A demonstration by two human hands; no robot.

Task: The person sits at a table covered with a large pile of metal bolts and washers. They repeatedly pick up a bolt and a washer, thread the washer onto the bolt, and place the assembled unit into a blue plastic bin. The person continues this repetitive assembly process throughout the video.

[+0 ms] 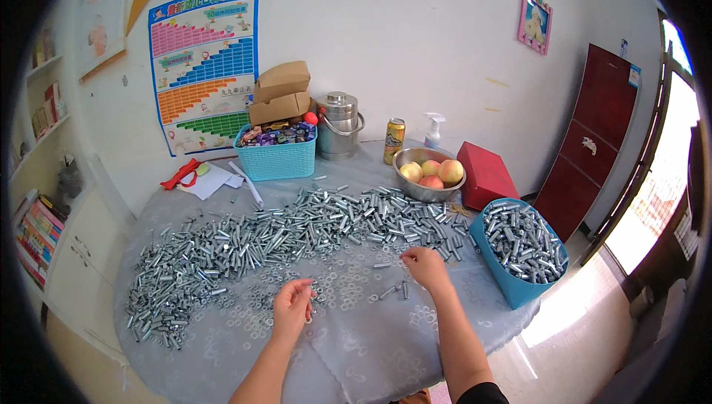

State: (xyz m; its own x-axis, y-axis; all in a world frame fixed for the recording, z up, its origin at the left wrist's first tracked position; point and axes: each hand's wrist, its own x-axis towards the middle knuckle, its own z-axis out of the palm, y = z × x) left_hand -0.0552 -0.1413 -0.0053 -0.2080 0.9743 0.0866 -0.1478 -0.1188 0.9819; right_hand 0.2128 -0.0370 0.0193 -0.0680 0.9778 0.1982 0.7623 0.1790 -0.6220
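Observation:
A long heap of silvery metal expansion bolts [256,237] curves across the grey-covered table [356,356]. My left hand [291,309] is over the near middle, fingers curled together; small metal bits show by its fingertips, but what it grips is too small to name. Flat ring washers [343,283] lie scattered beside it. To the right, my right hand [426,266] is closed, its fingertips pinched close to the heap's edge; anything in them is hidden. One loose bolt [381,265] lies just left of it, and a few more loose bolts [405,290] lie nearer me.
A blue bin [512,285] full of bolts stands at the table's right edge. Behind the heap are a steel bowl [426,193] of peaches, a red box [486,176], a yellow can [394,141], a spray bottle [434,131], a metal pot [338,126] and a turquoise basket [276,161].

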